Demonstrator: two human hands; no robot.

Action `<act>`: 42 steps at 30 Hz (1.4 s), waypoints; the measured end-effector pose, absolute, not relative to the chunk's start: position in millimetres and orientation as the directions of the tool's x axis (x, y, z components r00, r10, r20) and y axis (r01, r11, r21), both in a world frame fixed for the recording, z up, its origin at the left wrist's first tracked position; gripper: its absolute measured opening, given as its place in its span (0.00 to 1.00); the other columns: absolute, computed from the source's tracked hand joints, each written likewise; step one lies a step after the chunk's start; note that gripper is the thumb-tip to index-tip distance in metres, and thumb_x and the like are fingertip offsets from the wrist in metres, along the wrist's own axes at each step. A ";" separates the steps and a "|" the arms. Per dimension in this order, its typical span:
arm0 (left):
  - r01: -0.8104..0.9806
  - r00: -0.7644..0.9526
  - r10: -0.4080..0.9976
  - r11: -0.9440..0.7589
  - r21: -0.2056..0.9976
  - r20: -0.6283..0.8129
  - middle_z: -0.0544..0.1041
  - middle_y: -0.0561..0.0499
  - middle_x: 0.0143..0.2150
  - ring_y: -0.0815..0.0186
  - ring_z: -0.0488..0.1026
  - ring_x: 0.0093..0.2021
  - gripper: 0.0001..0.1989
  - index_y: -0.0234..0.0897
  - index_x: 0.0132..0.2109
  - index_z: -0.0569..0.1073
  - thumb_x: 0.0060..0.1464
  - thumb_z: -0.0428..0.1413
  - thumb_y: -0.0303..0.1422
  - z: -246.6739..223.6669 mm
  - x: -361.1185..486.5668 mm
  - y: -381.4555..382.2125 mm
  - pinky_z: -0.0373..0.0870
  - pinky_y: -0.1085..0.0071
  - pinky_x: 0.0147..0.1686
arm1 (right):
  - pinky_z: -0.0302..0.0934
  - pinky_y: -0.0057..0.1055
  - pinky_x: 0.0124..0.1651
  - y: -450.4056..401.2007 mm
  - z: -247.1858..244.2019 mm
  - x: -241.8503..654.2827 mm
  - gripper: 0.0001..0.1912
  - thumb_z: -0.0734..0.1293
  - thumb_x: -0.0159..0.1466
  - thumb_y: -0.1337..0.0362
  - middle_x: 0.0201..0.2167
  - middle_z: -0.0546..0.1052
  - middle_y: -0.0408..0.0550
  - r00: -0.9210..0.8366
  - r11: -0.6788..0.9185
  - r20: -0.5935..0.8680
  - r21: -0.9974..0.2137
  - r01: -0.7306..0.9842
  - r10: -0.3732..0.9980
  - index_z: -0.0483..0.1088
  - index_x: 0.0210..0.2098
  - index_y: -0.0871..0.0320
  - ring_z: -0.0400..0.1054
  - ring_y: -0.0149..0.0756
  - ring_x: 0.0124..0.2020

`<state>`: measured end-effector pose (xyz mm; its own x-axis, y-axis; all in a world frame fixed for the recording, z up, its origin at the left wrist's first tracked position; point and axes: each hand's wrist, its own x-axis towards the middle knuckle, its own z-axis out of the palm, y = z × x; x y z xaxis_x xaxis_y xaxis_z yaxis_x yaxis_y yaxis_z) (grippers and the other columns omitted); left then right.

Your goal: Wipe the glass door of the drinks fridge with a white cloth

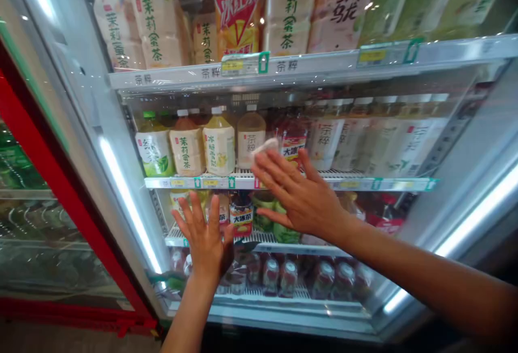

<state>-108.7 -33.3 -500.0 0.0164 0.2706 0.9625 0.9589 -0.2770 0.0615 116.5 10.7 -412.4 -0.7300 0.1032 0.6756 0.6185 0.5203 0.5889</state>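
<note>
My right hand (301, 194) reaches in from the right, palm forward, in front of the middle shelf of a drinks cooler. A white cloth or tissue (266, 148) shows beyond its fingertips, pressed under the hand against what looks like the glass door (279, 91). Most of the cloth is hidden behind the fingers. Lower and to the left, my left hand (206, 234) has its fingers spread and appears to lie flat on the glass, holding nothing. Behind the glass stand bottled teas, among them a bottle with a white label (251, 140) close to the cloth.
Large tea bottles (156, 24) fill the upper shelf, and small bottles (288, 277) stand at the bottom. Bright light strips (129, 202) run down both sides of the cooler. A red door frame (76, 191) of another cooler is at the left.
</note>
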 end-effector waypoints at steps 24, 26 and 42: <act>0.922 0.027 0.331 -0.374 0.104 0.943 0.25 0.55 0.81 0.49 0.21 0.80 0.39 0.53 0.77 0.45 0.66 0.54 0.38 -499.6 14.7 -26.6 0.21 0.34 0.73 | 0.39 0.77 0.70 7.3 -488.1 254.5 0.45 0.58 0.73 0.49 0.79 0.43 0.66 -0.093 0.247 0.973 0.039 0.968 0.212 0.32 0.78 0.59 0.36 0.66 0.78; 0.927 -0.011 0.342 -0.349 0.138 0.940 0.25 0.57 0.81 0.49 0.21 0.80 0.40 0.54 0.77 0.44 0.66 0.55 0.38 -501.2 6.9 -31.3 0.21 0.34 0.73 | 0.43 0.77 0.70 -1.3 -515.1 244.8 0.44 0.58 0.74 0.50 0.78 0.42 0.67 -0.120 0.257 0.948 0.042 0.966 0.294 0.33 0.78 0.62 0.34 0.65 0.79; 0.912 -0.273 0.398 -0.183 0.368 0.876 0.26 0.50 0.81 0.41 0.24 0.80 0.40 0.52 0.78 0.45 0.65 0.55 0.35 -532.9 -94.4 -46.8 0.27 0.28 0.72 | 0.48 0.73 0.72 -15.5 -521.5 100.3 0.45 0.61 0.73 0.52 0.77 0.49 0.67 -0.207 0.363 0.914 0.071 0.929 0.350 0.35 0.78 0.63 0.38 0.64 0.78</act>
<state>-94.4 -46.8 -532.9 -0.2733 0.3984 0.8755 0.9116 -0.1832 0.3679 100.3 -15.5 -521.5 -0.2069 0.3500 0.9136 0.9290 0.3630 0.0713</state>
